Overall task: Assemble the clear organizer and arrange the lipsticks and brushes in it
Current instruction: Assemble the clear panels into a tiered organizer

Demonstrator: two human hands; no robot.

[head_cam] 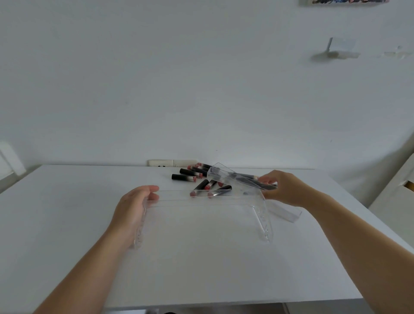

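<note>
Clear organizer (pixel 201 201), part-built, mid-counter (pixel 201 269).
Left hand (pixel 132 206) grasps its left end; right hand (pixel 282 188) fingers pinch a tilted clear tray (pixel 233 177); lipsticks (pixel 192 177) near far edge.

white table (pixel 67 224) | wall socket strip (pixel 172 163) — behind the table's far edge

Domestic room, likely a bedroom or study. Evidence: plain white table (pixel 201 269) set against a painted white wall (pixel 179 78); wall socket strip (pixel 172 163) at table height; edge of a picture (pixel 345 1) hung above; white furniture (pixel 394 197) beside the table; lipsticks (pixel 195 177) lying loose on it.
</note>
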